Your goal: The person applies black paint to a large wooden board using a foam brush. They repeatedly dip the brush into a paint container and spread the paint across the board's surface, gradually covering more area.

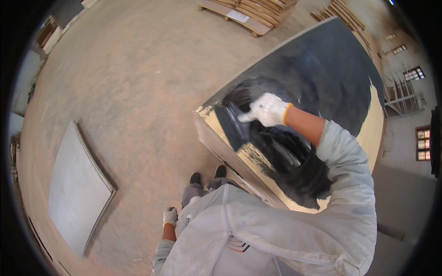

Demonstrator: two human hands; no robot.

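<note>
Apparently spreading black coating (294, 177) over a large cream panel (374, 108), ahead and to the right of the body. Gripping what looks like a flat dark spreader (229, 131) in the gloved right hand (266, 110), near the panel's left corner; can't read exact finger placement, too blurred. Holding the gloved left hand (170, 216) low at the left side, fingers seemingly curled; can't say if loose, clenched or holding anything.

To do it well: keep the spreader's edge flat, press evenly, draw the thick wet patches out toward the bare cream strip (258, 158) on the near side. Overlap strokes, ease off at the rim to avoid drips, and keep the right sleeve (347, 156) clear of the wet area.

On the surface, note glossy, streaky black around the forearm, smoother grey-black farther off, ragged borders on the near and right sides.

Around it, see a dusty floor (124, 73), a loose grey board (80, 188) lying at left, a pallet (248, 28) of stacked wrapped boards (264, 11) beyond, a metal rack (403, 106) and a barred window (422, 143) at right.
</note>
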